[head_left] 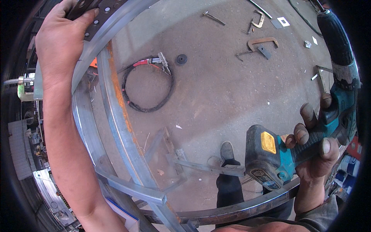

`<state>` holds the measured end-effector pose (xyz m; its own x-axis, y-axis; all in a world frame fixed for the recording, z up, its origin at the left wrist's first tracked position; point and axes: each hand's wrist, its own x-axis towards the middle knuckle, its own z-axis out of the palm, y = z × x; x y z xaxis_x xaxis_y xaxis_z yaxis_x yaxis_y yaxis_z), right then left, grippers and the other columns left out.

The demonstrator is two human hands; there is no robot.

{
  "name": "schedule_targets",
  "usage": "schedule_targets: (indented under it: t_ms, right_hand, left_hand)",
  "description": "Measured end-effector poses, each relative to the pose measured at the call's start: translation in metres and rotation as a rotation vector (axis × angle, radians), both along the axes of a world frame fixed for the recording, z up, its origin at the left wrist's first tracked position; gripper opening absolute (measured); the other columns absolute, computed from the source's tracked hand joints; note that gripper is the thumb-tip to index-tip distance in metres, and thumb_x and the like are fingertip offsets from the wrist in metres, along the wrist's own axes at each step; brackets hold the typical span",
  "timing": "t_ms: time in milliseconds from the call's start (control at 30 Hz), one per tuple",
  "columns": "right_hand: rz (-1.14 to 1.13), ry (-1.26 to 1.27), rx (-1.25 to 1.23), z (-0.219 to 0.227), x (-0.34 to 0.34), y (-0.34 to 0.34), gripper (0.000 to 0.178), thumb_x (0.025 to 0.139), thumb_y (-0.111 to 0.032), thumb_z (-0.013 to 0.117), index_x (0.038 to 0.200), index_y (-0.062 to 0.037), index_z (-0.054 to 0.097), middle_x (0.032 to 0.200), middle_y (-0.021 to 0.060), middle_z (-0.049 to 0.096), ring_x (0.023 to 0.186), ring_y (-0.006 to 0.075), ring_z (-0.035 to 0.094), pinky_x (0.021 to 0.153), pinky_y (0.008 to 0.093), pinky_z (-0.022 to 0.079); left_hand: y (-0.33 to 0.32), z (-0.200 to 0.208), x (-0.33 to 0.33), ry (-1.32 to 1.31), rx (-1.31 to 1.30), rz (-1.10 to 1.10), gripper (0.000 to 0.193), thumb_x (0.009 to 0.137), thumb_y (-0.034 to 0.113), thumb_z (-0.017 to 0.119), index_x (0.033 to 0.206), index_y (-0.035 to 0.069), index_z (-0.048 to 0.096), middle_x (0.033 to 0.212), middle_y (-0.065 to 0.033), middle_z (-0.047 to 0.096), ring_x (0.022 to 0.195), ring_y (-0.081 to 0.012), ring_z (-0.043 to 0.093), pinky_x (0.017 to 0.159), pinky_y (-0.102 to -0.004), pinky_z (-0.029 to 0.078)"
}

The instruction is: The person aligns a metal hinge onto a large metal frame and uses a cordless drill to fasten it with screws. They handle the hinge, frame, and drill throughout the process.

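Observation:
My right hand (315, 143) grips a teal and black cordless drill (344, 101) by its handle, with the battery pack (266, 150) toward the middle of the view. The drill's black chuck end (336, 36) points up and away along the right side. At the upper left, my left hand (60, 44) is closed on a dark metal plate with holes (103, 16), its thumb pressed on the plate. That plate lies against a grey steel tube (119, 25). The fingertips of my left hand are partly hidden behind the plate.
Steel tubes of a frame (123, 123) run down the left, and a curved bar (232, 210) crosses in front of me. On the concrete floor lie a coiled welding cable (124, 94), a black disc (181, 59), a hammer (213, 18) and rusty C-clamps (264, 40). A green clamp (24, 92) sits far left.

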<state>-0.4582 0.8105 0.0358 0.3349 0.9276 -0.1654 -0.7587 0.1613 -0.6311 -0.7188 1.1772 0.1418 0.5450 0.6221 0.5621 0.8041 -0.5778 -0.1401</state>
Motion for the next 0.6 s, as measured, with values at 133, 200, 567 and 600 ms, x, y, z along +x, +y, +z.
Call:
schedule_targets:
  t_ms: [133,200,567,600]
  right_hand:
    - [0.005,0.008,0.001,-0.0007,0.0003,-0.0002,0.085,0.083,-0.008,0.07,0.156,-0.0133,0.028,0.148,0.0307,0.051,0.11,0.037,0.071,0.098,0.0556,0.058]
    - [0.006,-0.003,0.001,-0.0013,0.0001,-0.0005,0.084,0.083,-0.008,0.07,0.156,-0.0132,0.028,0.148,0.0305,0.051,0.11,0.037,0.071,0.098,0.0555,0.058]
    - [0.004,0.016,0.02,-0.0043,0.0001,0.0027,0.085,0.082,-0.006,0.07,0.155,-0.0122,0.029,0.144,0.0311,0.054,0.111,0.0374,0.071,0.099,0.0558,0.058]
    - [0.006,0.018,0.023,-0.0044,0.0,0.0028,0.084,0.082,-0.006,0.07,0.155,-0.0122,0.029,0.144,0.0311,0.054,0.111,0.0375,0.071,0.1,0.0558,0.057]
  left_hand:
    - [-0.0007,0.0011,0.0005,0.031,0.036,-0.005,0.037,0.088,0.037,0.08,0.115,0.011,0.077,0.094,-0.006,0.079,0.085,-0.0126,0.073,0.08,-0.0288,0.054]
    - [-0.0013,0.0013,0.0003,0.043,0.05,-0.009,0.037,0.088,0.037,0.08,0.115,0.011,0.077,0.093,-0.0059,0.079,0.085,-0.0127,0.073,0.08,-0.0291,0.054]
    - [-0.0021,-0.001,-0.0001,0.097,0.13,-0.032,0.033,0.09,0.037,0.079,0.112,0.013,0.077,0.091,-0.0049,0.078,0.081,-0.0137,0.073,0.076,-0.0302,0.054]
    - [-0.0023,-0.0011,0.0002,0.101,0.125,-0.029,0.032,0.09,0.036,0.079,0.111,0.013,0.077,0.09,-0.0046,0.077,0.081,-0.0139,0.073,0.076,-0.0303,0.054]
